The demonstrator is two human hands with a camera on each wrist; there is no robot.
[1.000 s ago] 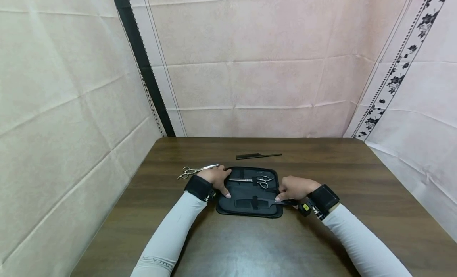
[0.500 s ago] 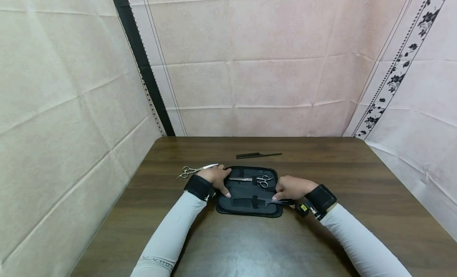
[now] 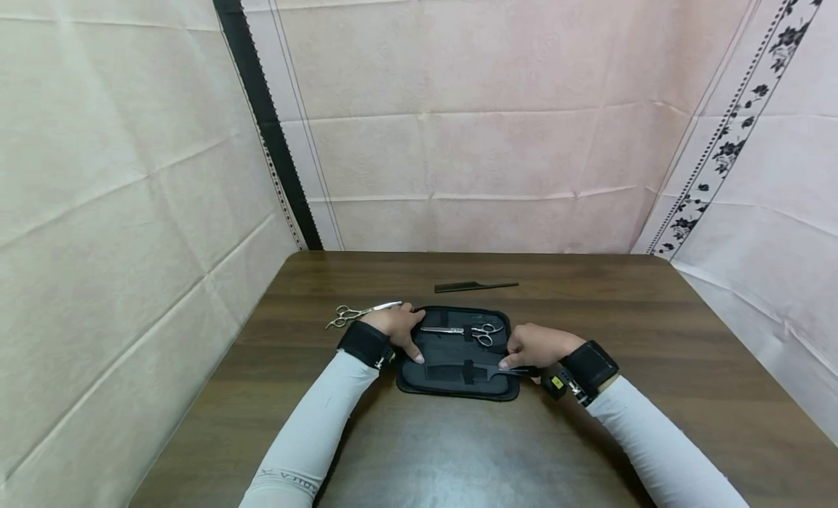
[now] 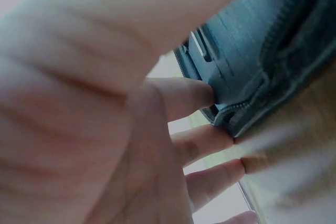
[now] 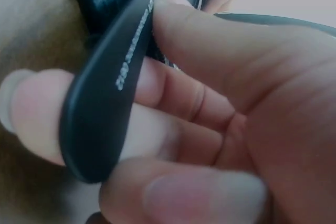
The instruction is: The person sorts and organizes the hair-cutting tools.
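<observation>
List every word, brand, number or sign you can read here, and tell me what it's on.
Nothing reads clearly.
Silver lettering on the black handle held by the right hand: too blurred to read.
Dark lettering on the left sleeve: too small to read.
Yellow patch by the right wrist: too small to tell whether anything is printed there.

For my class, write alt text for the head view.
A right hand grips a comb-like tool under a strap in a black case; the left hand touches the case's left edge. Scissors lie inside; loose scissors and a comb lie on the table.
</observation>
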